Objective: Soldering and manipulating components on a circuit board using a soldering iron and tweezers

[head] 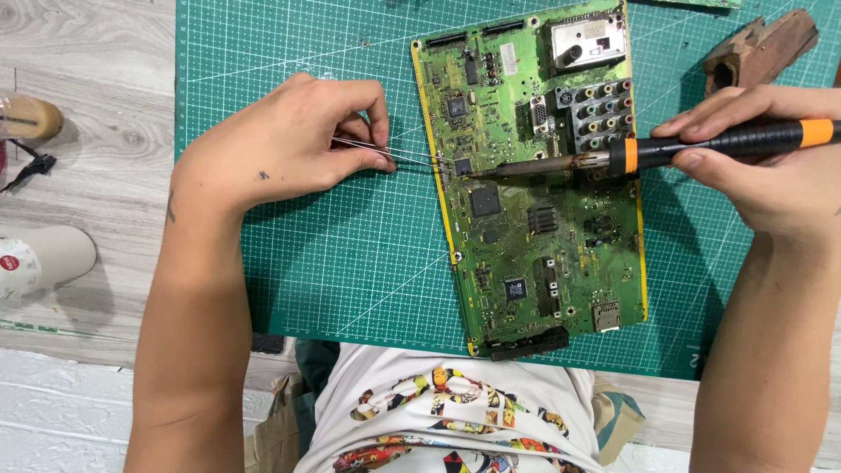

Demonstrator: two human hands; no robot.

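A green circuit board (526, 254) lies tilted on a green cutting mat (350, 263). My left hand (280, 144) pinches thin metal tweezers (407, 156), whose tips reach a small black chip (462, 165) near the board's left edge. My right hand (771, 162) grips a soldering iron (701, 144) with a black and orange handle. Its dark tip (491, 172) rests on the board beside the same chip, close to the tweezer tips.
A brown wooden block (758, 48) lies on the mat at the upper right. On the pale wooden table, a tan-topped object (26, 118) and a white rounded container (44, 258) sit at the left edge. My patterned shirt (438, 420) is below the mat.
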